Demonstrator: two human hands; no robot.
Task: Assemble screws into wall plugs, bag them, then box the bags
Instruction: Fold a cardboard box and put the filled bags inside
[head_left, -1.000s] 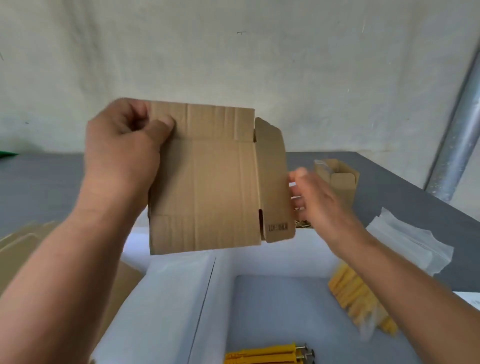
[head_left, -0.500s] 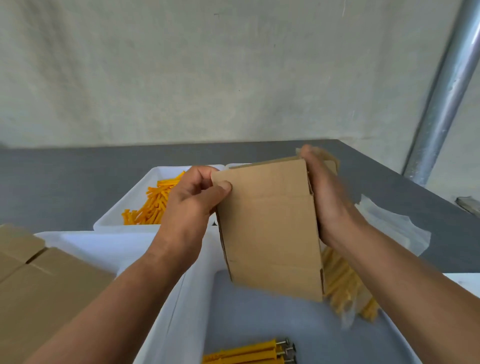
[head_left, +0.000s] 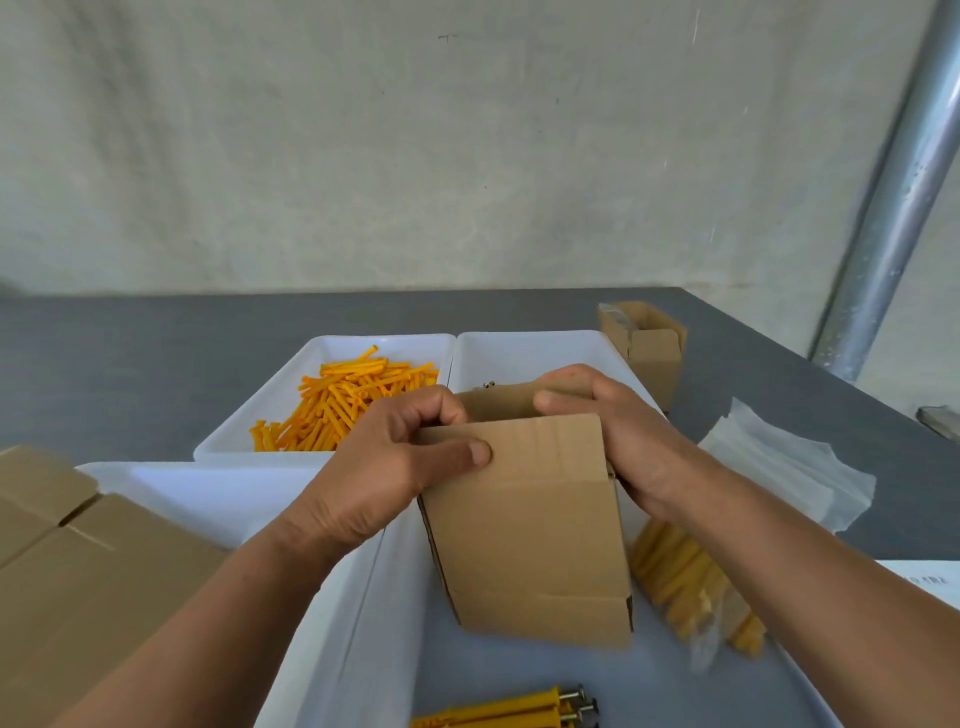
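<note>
The box (head_left: 524, 519) I'm holding is plain brown cardboard, faintly ribbed. The trays (head_left: 519, 353) are white, the worktop (head_left: 130, 374) flat grey. At centre left the loose wall plugs (head_left: 343, 405) are bright orange; the assembled plugs (head_left: 488, 712) at the bottom edge are yellow with silvery screw heads. The wall (head_left: 467, 156) behind is mottled off-white, the pole (head_left: 893, 208) at right dull silver.

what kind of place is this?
Probably a small hand-packing station: a white tray of loose orange wall plugs, a plain cardboard box, clear bags stacked on a grey table.
</note>
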